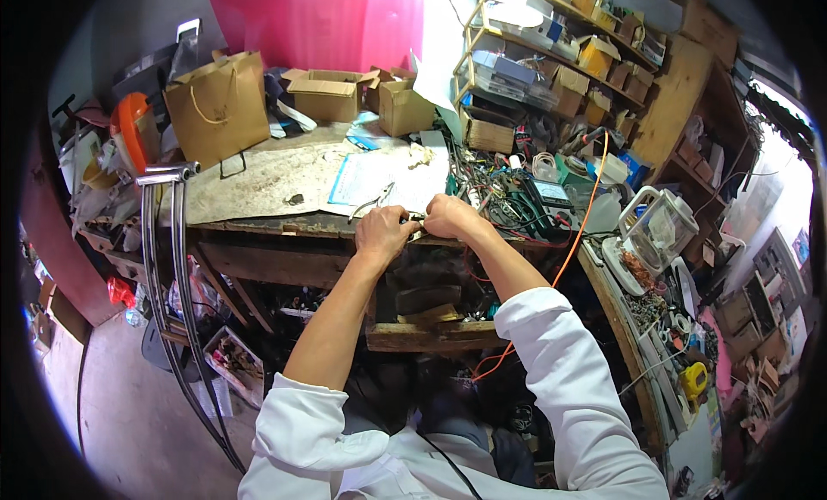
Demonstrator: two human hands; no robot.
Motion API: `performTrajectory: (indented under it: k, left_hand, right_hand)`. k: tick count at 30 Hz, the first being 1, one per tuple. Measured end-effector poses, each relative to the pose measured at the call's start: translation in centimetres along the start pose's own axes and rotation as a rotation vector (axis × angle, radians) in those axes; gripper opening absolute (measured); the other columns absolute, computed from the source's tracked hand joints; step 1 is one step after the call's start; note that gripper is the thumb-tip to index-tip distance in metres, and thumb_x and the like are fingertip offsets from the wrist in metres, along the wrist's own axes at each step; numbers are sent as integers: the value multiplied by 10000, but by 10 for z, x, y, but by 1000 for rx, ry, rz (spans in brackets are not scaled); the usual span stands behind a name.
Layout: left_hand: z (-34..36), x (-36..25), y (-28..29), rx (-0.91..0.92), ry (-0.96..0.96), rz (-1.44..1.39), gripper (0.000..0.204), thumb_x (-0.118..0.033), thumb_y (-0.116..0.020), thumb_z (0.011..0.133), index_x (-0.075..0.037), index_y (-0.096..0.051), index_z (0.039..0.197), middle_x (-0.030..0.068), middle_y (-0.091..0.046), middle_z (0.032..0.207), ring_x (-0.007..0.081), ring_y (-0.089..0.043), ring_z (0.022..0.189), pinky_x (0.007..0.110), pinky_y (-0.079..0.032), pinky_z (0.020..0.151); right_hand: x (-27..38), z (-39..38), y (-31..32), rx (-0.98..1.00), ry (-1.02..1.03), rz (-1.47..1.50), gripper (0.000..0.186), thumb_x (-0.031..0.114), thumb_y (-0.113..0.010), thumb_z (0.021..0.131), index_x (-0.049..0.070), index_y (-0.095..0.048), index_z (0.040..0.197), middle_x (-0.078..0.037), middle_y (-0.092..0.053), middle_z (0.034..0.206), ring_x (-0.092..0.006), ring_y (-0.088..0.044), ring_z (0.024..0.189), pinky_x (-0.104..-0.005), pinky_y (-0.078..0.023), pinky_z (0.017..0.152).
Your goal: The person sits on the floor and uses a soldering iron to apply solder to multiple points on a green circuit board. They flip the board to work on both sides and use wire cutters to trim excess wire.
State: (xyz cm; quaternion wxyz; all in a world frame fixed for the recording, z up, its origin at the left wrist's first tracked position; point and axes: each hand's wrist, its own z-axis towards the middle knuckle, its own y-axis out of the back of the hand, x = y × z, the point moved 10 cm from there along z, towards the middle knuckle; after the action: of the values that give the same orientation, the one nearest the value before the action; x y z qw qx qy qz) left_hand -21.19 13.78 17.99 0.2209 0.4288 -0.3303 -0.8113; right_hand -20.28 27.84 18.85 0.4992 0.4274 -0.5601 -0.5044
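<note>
My left hand and my right hand meet at the front edge of the workbench. The fingers of both are closed in a pinch around the same spot, where a small thing is mostly covered by them, and I cannot make out its kind. Just beyond my left hand, a slim metal tool rests on white and blue papers. To the right of my right hand lies a heap of tangled wires and small parts.
A meter with a screen sits in the clutter. An orange cable hangs over the right side. An open drawer juts out below my hands. Bent metal tubes lean at the left. Cardboard boxes and a paper bag stand behind.
</note>
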Motion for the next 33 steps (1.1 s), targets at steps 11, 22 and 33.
performTrajectory:
  k: [11,22,33]
  left_hand:
    - [4,-11,-5,-8,-63,-11,377,-461,-736,800,-135,-776,985,156,-734,915,336,-703,885,439,-549,794]
    - [-1,-1,0,-2,-35,-10,372,-445,-741,805,-128,-774,999,156,-735,940,326,-705,899,431,-548,795]
    - [-4,4,1,-23,-52,-21,344,-426,-733,826,-113,-765,966,152,-732,914,346,-698,876,441,-549,787]
  right_hand:
    - [-4,37,-29,133,383,-147,126,125,-687,563,13,-700,619,-201,-674,675,-341,-665,639,-388,-535,607]
    - [-14,-7,-16,313,-296,542,94,34,-666,692,15,-591,640,-57,-509,551,-161,-408,411,-334,-296,383]
    - [-2,-48,39,-151,-50,88,242,176,-605,771,72,-751,933,-225,-717,971,-405,-678,979,-473,-534,857]
